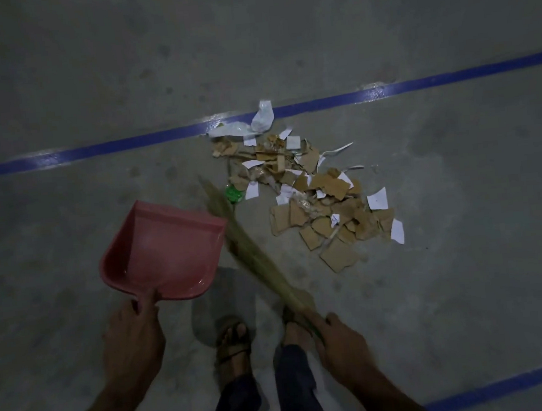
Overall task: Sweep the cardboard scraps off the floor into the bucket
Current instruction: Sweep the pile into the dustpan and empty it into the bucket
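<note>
A heap of brown cardboard scraps point(315, 198) mixed with white paper bits lies on the grey concrete floor, right of centre. My left hand point(134, 342) grips the handle of a pink dustpan point(165, 250), which is empty and sits left of the heap. My right hand point(340, 343) holds the stem of a straw broom point(250, 246); its bristles reach up and left, ending between the dustpan and the heap. No bucket is in view.
A crumpled white plastic bag point(255, 121) lies at the heap's far end on a blue floor line point(94, 150). A small green item point(233, 194) sits by the broom tip. My sandalled feet point(232, 339) stand below. Another blue line point(508, 384) runs at lower right.
</note>
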Demonstrator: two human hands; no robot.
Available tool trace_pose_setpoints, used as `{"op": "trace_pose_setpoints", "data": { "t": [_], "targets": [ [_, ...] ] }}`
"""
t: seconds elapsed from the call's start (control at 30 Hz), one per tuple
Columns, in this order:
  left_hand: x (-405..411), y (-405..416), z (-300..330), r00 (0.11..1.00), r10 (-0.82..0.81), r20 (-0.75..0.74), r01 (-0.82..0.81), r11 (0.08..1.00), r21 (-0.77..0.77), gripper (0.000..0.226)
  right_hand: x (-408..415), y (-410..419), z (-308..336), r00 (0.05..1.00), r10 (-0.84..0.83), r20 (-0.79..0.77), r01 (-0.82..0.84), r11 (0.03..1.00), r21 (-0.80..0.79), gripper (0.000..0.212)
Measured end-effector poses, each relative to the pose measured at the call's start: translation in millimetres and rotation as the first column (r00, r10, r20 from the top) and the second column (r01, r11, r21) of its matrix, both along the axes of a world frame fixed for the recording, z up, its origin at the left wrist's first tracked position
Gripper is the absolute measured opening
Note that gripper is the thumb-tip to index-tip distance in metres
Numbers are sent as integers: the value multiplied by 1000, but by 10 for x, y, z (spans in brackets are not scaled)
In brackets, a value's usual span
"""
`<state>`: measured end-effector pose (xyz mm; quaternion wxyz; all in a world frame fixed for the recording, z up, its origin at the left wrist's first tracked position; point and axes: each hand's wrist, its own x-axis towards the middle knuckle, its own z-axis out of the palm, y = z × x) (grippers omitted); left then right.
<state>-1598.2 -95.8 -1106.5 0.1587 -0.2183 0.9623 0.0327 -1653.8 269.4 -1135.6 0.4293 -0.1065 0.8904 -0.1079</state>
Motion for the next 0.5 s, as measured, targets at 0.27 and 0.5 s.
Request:
{"op": "trace_pose_setpoints", "data": {
  "t": [0.27,0.5],
  "targets": [
    [-118,182,-134,999,8,-34,-8,1000,10,36,-505,-62,-477,971,-235,33,232,970,67,54],
    [-335,296,-18,998,18,-54,-15,999,45,38,53,817,-56,964,-264,-17,260,959,-111,60]
  ]
}}
